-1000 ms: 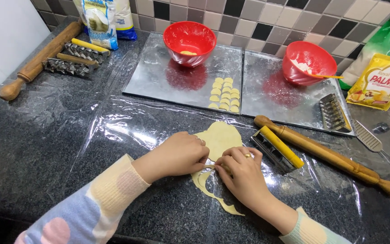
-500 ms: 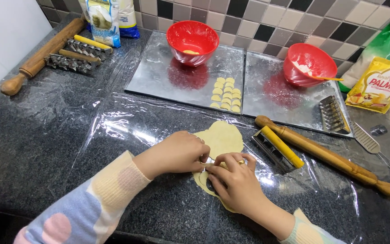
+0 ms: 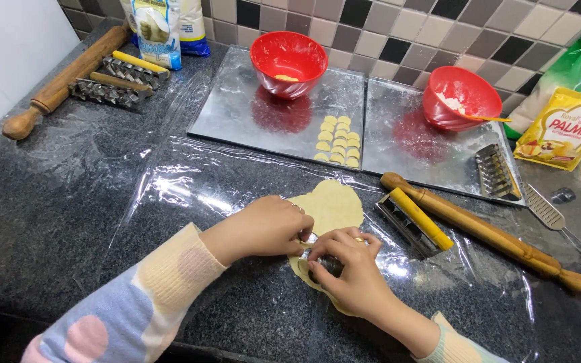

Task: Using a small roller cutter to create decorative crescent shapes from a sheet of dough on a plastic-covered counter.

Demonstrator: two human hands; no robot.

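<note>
Left hand (image 3: pixel 267 225) and right hand (image 3: pixel 347 269), fingers curled, meet and press a small metal cutter (image 3: pixel 324 262), mostly hidden, into the rolled dough sheet (image 3: pixel 334 205) on the counter (image 3: pixel 48 215). Right of the dough: yellow-handled cutter (image 3: pixel 415 222), rolling pin (image 3: pixel 485 232). Behind it: steel tray (image 3: pixel 250 117) carrying cut dough pieces (image 3: pixel 337 140) and red bowl (image 3: pixel 288 64).

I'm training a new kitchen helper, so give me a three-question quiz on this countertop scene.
1. True or false: both hands, left hand and right hand, rest on the rolled dough.
2. Where do the cut dough pieces lie? A) in a red bowl B) on the left metal tray C) on the plastic sheet
3. How many red bowls are there?

Key: 1 true; 2 B; 3 two.
</note>
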